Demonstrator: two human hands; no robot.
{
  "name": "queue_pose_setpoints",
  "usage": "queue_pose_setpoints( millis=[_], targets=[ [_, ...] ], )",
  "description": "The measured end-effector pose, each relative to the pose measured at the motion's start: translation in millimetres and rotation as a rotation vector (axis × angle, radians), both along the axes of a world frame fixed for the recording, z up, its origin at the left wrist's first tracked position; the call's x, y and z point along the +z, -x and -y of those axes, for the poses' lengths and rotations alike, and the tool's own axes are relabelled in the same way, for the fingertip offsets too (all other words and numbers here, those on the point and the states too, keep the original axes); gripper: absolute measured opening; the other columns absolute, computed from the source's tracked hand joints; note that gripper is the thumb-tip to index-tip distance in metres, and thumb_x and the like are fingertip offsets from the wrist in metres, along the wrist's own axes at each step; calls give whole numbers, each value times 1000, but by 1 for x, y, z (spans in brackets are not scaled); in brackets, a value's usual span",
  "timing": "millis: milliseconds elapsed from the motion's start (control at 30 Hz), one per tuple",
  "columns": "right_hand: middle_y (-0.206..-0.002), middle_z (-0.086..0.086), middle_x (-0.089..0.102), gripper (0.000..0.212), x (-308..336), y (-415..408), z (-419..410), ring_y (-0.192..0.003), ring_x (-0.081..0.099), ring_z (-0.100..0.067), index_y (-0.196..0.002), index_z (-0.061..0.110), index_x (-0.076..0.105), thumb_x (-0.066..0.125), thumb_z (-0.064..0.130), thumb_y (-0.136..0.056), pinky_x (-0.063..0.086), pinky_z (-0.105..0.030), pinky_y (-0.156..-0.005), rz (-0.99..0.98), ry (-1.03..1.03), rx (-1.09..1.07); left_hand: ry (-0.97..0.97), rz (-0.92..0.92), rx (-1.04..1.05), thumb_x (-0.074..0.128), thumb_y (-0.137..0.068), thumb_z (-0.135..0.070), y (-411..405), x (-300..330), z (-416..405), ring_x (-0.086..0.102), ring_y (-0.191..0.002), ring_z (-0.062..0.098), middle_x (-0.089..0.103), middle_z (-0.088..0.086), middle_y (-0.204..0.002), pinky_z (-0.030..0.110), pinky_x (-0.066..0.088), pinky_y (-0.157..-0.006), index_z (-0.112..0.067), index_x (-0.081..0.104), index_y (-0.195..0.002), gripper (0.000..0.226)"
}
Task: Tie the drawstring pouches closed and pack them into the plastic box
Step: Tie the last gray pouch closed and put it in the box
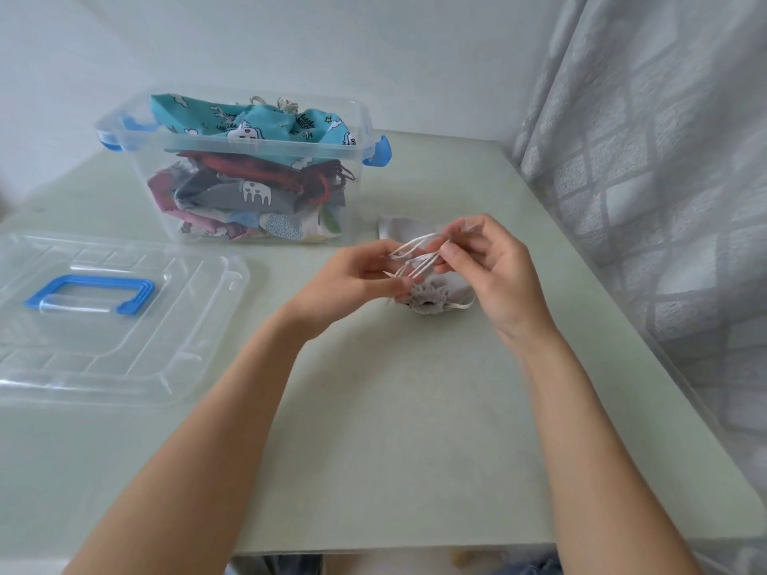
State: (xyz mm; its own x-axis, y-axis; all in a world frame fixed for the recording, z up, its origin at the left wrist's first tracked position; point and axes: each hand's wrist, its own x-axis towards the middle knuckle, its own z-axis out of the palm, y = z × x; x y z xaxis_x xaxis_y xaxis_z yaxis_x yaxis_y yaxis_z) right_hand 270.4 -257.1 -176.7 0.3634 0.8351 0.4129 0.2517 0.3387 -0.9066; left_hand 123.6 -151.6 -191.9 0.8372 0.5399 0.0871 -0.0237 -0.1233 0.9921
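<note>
Your left hand (357, 276) and right hand (485, 267) pinch the white cotton drawstrings (415, 255) above the grey cloth pouch (431, 300); slack could undo your knot.

Pale green table (373, 429), clear plastic box (257, 193) of pouches, flat lid (116, 325), grey pouch (431, 300)

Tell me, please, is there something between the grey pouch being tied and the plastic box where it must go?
Nothing visible blocks it. The grey pouch lies on the table just in front of the plastic box, which stands open. Its lid lies off to the left. The box is piled to the rim; a turquoise pouch lies on top.
</note>
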Motion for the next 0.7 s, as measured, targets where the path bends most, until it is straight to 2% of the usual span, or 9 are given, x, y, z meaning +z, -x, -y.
queue_pose_setpoints(
  millis=[100,167,300,433,500,533,600,700],
  targets=[
    [-71,3,68,14,3,3,2,-80,61,-21,-91,15,48,51,2,-89,47,-21,-70,-174,20,124,-35,-14,-9,65,-81,4,0,-1,1,63,-85,16,65,12,-96,26,52,-86,-4,59,-115,35],
    [-68,5,63,12,3,3,3,-76,56,-17,-90,17,47,49,7,-84,43,-21,-69,-191,51,150,-59,-37,-6,66,-81,3,2,-1,1,63,-84,12,65,9,-93,24,51,-87,-9,60,-113,34],
    [-65,9,56,14,0,-2,5,-67,49,-6,-91,20,45,44,8,-84,38,-14,-65,24,134,85,-54,-10,9,61,-83,4,4,1,1,63,-89,11,68,4,-95,23,48,-91,-13,62,-111,32],
    [-77,8,60,15,-5,-3,10,-73,58,-10,-95,19,46,49,5,-90,46,-28,-72,350,139,-39,82,67,32,45,-74,-6,7,4,0,64,-83,16,69,4,-88,25,51,-87,-19,67,-100,36],
    [-86,11,62,19,-4,-1,11,-83,64,-4,-96,16,48,54,-1,-89,49,-21,-80,467,67,-96,121,74,45,43,-80,-2,6,4,0,65,-77,17,68,6,-86,26,53,-85,-16,67,-100,35],
    [-88,10,63,21,-3,0,11,-87,65,-2,-96,15,49,57,-3,-87,48,-18,-83,491,30,-109,123,72,53,42,-85,3,5,4,0,65,-73,16,69,4,-84,26,53,-83,-15,66,-101,34],
    [-88,3,66,25,-2,1,11,-89,66,-4,-95,14,51,62,-6,-84,49,-21,-87,507,-19,-121,89,63,73,44,-90,8,3,3,2,65,-63,14,67,2,-83,24,54,-74,-12,63,-103,30],
    [-86,-1,69,28,-3,5,9,-88,67,-4,-93,14,52,64,-8,-81,49,-19,-85,501,-34,-110,-6,14,68,53,-88,7,1,3,5,62,-58,11,63,4,-88,20,52,-64,-9,62,-106,25]
  ],
)
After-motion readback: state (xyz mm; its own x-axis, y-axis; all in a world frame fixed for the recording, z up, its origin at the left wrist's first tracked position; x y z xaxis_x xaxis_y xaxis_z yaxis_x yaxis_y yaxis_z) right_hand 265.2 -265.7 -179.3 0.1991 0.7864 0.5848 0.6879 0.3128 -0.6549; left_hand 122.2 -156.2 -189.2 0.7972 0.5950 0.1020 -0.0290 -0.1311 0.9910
